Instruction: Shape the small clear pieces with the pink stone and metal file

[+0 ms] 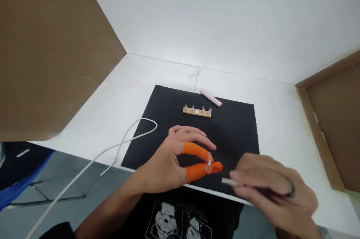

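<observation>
1. The white wall rises behind your work, at the far side of the white tabletop.
2. The brown panel stands on your left.
3. In front of you, the black mat lies on the tabletop, reaching its near edge.
4. The white cable comes up from the lower left, and its loop crosses the mat's left edge.
5. Your right hand, slightly blurred, is over the mat's near right corner; its thumb and fingers are closed on a pale strip.
6. Your left hand is over the near middle of the mat. The thumb and forefinger, both in orange covers, pinch a clear piece between them; the other fingers are extended.
7. The wooden strip lies on the far part of the mat, with four small clear tips standing along it, the rightmost one leaning.
8. The pink bar lies at a slant across the mat's far edge.
9. The pale strip points left, its end near your left thumb tip.
10. The clear piece sits roughly upright in your pinch.
</observation>
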### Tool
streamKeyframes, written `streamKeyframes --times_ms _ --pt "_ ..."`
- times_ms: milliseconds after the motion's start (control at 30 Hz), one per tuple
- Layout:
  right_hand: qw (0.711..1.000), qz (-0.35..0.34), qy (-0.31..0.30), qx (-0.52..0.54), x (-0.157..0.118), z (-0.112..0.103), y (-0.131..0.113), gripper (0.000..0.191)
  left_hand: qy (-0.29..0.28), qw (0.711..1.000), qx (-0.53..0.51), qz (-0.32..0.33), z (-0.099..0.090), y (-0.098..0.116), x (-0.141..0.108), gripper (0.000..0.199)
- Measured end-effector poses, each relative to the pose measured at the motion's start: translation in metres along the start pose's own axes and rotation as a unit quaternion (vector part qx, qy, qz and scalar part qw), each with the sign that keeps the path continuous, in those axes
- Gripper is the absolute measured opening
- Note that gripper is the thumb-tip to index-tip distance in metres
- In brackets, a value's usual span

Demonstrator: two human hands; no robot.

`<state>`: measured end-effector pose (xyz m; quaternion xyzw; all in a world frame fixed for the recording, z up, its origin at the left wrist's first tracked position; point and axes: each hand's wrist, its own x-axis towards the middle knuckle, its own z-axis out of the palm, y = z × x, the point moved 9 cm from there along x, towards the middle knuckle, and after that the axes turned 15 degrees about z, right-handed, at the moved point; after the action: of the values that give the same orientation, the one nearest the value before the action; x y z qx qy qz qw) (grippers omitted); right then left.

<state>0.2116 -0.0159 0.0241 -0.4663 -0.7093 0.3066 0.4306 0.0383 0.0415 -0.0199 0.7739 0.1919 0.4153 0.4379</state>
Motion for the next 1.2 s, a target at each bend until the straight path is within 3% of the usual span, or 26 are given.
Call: streamKeyframes --times_ms 100,267,333,433,467,500,633,667,700,833,867,1067,1200 --pt "0.999 0.003 -0.037 0.038 0.002 0.008 -0.006 0.008 -0.003 1.000 0.007 -0.008 -0.003 0.000 0.000 0.012" --pt "0.983 0.093 0.109 0.116 -0.001 -0.018 0.024 0.026 -0.008 1.000 0.007 -0.018 0.001 0.001 -0.002 0.011" --pt "0.986 0.103 0.067 0.114 0.002 -0.014 0.025 0.022 -0.006 1.000 0.006 -0.014 0.003 0.002 -0.002 0.012" --pt "0.988 0.061 -0.080 0.120 0.004 0.006 0.011 0.014 -0.006 1.000 0.005 -0.009 0.005 0.002 0.000 0.014" --pt "0.986 0.056 -0.101 0.121 0.003 0.008 0.010 0.014 -0.008 1.000 0.005 -0.009 0.005 0.002 0.001 0.014" --pt "0.987 0.058 -0.095 0.119 0.003 0.006 0.011 0.016 -0.010 1.000 0.005 -0.012 0.006 0.002 0.001 0.014" --pt "0.987 0.097 0.037 0.125 0.002 -0.017 0.029 0.024 -0.009 1.000 -0.002 -0.021 0.007 0.001 0.000 0.013" --pt "0.984 0.104 0.047 0.134 0.003 -0.019 0.032 0.022 -0.007 1.000 -0.003 -0.021 0.008 0.001 0.000 0.013" --pt "0.983 0.108 0.030 0.142 0.004 -0.016 0.032 0.020 -0.006 1.000 -0.003 -0.018 0.008 0.001 0.000 0.012" --pt "0.972 0.087 -0.140 0.170 0.007 0.012 0.021 0.003 -0.011 1.000 -0.001 -0.011 0.009 0.003 0.002 0.012" --pt "0.969 0.087 -0.145 0.180 0.007 0.013 0.022 0.005 -0.011 1.000 0.000 -0.011 0.009 0.002 0.002 0.011" --pt "0.972 0.131 -0.017 0.195 0.005 -0.007 0.045 0.018 -0.009 1.000 0.002 -0.012 0.009 0.000 0.000 0.011" --pt "0.971 0.096 -0.120 0.184 0.005 0.009 0.027 0.007 0.000 1.000 0.004 -0.010 0.007 -0.001 0.001 0.011"
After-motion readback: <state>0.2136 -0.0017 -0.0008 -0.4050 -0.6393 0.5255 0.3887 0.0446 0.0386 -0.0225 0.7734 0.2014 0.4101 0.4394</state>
